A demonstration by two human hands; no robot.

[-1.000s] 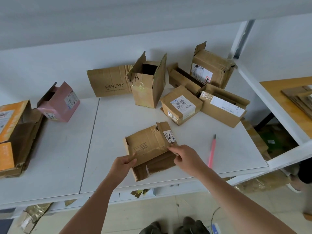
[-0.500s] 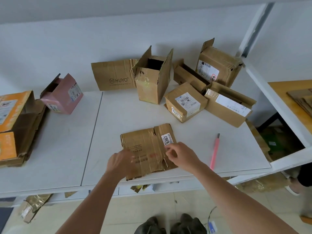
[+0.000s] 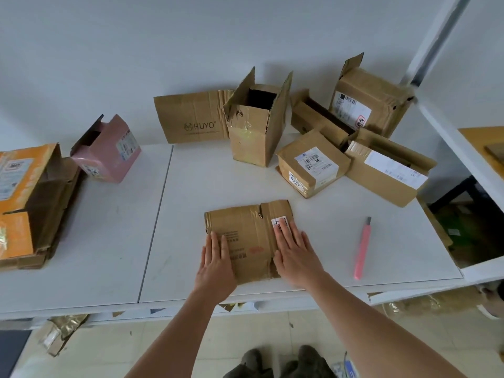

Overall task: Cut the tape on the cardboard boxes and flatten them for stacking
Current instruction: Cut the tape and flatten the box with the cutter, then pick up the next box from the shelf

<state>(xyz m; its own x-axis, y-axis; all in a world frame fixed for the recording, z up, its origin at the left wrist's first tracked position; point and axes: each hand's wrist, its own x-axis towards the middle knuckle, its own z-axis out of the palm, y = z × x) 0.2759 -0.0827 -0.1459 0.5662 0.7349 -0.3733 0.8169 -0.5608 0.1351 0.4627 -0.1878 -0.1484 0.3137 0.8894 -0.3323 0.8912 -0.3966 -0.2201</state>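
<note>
A flattened brown cardboard box [image 3: 249, 236] lies near the front edge of the white table [image 3: 114, 227]. My left hand [image 3: 216, 264] lies palm down on its left part, fingers spread flat. My right hand [image 3: 296, 253] presses flat on its right part, partly covering a white label. A pink utility knife [image 3: 362, 248] rests on the table to the right of the box, apart from both hands. Several unflattened boxes stand at the back: an upright open box [image 3: 257, 124], a taped labelled box [image 3: 312, 163], a long box [image 3: 387, 170] and a tilted box [image 3: 368, 102].
A flat HUYO cardboard piece [image 3: 191, 120] leans on the wall. A pink box [image 3: 109, 150] and a stack of flattened orange and brown boxes [image 3: 30, 203] sit at the left. Tape scraps [image 3: 62, 331] litter the floor. A wooden table [image 3: 482, 145] stands at the right.
The half-folded box that both hands held up has been laid down and pressed flat; both hands now lie open-palmed on top of it.
</note>
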